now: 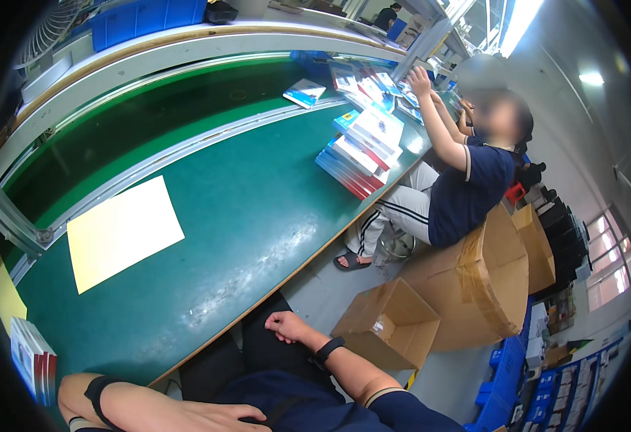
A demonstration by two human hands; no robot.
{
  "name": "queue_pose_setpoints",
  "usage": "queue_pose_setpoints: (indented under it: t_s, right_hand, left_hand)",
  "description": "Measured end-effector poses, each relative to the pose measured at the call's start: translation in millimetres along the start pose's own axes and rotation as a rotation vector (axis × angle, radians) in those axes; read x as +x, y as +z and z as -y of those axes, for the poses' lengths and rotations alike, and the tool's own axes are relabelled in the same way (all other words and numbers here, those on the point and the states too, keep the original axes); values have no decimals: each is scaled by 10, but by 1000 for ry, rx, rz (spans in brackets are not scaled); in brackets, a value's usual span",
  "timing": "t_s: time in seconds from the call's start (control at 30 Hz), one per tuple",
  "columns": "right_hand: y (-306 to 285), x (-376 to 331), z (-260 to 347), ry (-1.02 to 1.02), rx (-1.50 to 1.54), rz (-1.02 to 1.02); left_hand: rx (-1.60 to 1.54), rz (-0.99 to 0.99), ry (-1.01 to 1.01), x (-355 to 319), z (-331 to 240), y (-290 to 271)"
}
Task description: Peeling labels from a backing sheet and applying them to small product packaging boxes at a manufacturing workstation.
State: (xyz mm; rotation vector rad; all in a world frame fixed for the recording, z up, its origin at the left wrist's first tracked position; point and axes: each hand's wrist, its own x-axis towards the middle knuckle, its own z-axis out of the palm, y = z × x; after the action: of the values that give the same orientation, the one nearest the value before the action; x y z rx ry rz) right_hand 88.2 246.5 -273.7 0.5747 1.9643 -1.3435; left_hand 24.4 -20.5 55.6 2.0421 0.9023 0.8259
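My left hand (214, 416) lies across the front of my body at the lower edge, with its visible fingers stretched out and nothing seen in them. A black band circles that arm. On my dark-trousered thigh rests my right hand (284, 326), its fingers curled in loosely, with no object showing. It wears a black wristband (330, 348). Beside my left arm stands a small stack of flat boxes (33, 360) with red edges. A pale yellow sheet (124, 232) lies on the green tabletop (236, 209), apart from both hands.
A tall stack of flat boxes (358, 155) sits at the table's right edge. Near it a co-worker (466, 187) sits with raised arms. Open cardboard cartons (387, 324) stand on the floor to my right. A blue bin (146, 21) is on the shelf above.
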Motion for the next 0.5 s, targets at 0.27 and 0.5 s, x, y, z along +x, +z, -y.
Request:
queue_pose_setpoints:
  t_s: [0.27, 0.5]
  right_hand:
    - [-5, -17, -7, -38, 16, -20]
    - [95, -93, -37, -59, 23, -46]
  left_hand:
    - [227, -15, -79, 113, -150, 42]
    - [700, -94, -217, 192, 16, 330]
